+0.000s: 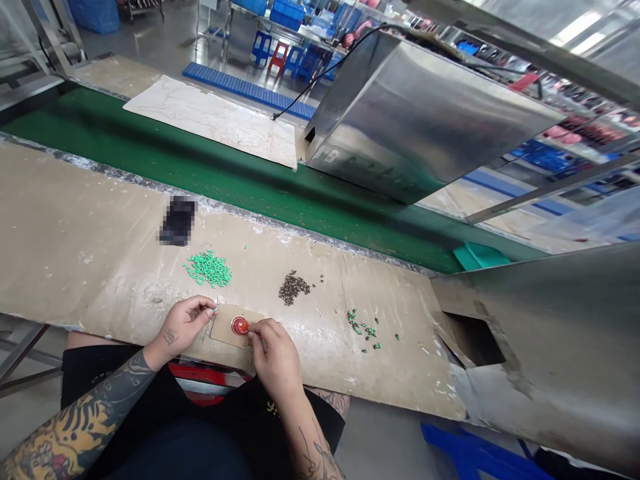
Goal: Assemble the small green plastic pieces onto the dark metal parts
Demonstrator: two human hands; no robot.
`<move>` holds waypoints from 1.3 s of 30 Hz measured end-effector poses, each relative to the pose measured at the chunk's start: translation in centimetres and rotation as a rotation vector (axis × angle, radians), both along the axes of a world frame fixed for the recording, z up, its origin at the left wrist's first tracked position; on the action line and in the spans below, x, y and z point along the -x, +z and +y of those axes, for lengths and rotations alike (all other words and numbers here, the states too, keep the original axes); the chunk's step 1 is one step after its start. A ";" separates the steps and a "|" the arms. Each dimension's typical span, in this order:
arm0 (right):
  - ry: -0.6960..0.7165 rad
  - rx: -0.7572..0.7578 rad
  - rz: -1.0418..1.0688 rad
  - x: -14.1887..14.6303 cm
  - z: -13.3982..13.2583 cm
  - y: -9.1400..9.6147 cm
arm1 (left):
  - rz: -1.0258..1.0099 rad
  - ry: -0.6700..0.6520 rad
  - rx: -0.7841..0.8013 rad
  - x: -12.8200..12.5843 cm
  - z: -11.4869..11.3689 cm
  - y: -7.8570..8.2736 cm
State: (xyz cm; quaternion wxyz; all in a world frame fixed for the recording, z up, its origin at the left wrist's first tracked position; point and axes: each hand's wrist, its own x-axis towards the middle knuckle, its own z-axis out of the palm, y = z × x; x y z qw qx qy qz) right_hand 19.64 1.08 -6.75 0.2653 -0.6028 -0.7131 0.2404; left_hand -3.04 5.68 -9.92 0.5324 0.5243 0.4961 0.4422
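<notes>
We've got a green piece (215,308) pinched in the left hand (187,323), while the right hand (273,353) grips the red cap (240,326) on its cardboard square (220,331). The green pile (207,269) and brown pile (293,287) look barely dented, and only a few green bits (363,328) lie off right.

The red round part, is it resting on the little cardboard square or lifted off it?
Resting on it. The red round part lies on the cardboard square, with the right hand touching its edge by the fingertips.
</notes>
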 end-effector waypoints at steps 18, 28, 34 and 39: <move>-0.091 0.106 0.254 0.0 0.3 0.0 | -0.031 0.007 -0.010 -0.2 0.0 -0.5; -0.118 0.136 0.288 -0.1 0.4 -0.2 | -0.050 -0.004 0.004 -0.1 0.0 -0.5; -0.076 0.079 0.166 -0.1 0.3 -0.2 | -0.054 -0.003 -0.002 -0.1 0.0 -0.5; -0.049 0.045 0.085 -0.1 0.2 -0.3 | -0.053 -0.013 -0.010 -0.1 0.1 -0.6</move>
